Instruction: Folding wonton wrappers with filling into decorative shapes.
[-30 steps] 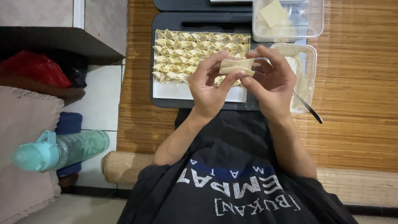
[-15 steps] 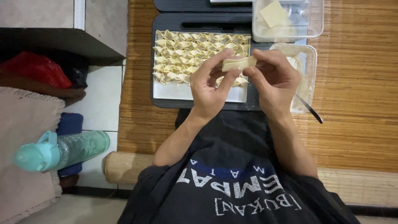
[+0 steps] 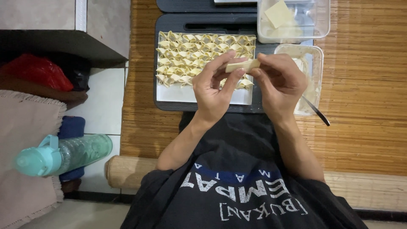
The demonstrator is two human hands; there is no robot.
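Both hands at frame centre, pinching one folded wrapper [image 3: 242, 65]: left hand [image 3: 216, 87] on its left end, right hand [image 3: 280, 82] on its right. Since a second ago wrapper flatter, held higher. Below: tray [image 3: 203, 95] of finished dumplings [image 3: 190, 53]. Right: filling tub [image 3: 311, 55], spoon [image 3: 316, 111].

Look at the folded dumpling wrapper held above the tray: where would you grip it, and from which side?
Grip the folded wrapper at its two short ends, coming in from left and right, as the left hand and right hand do. It lies as a flat strip running sideways, so light fingertip pinches at the ends probably spare the soft middle from squashing.
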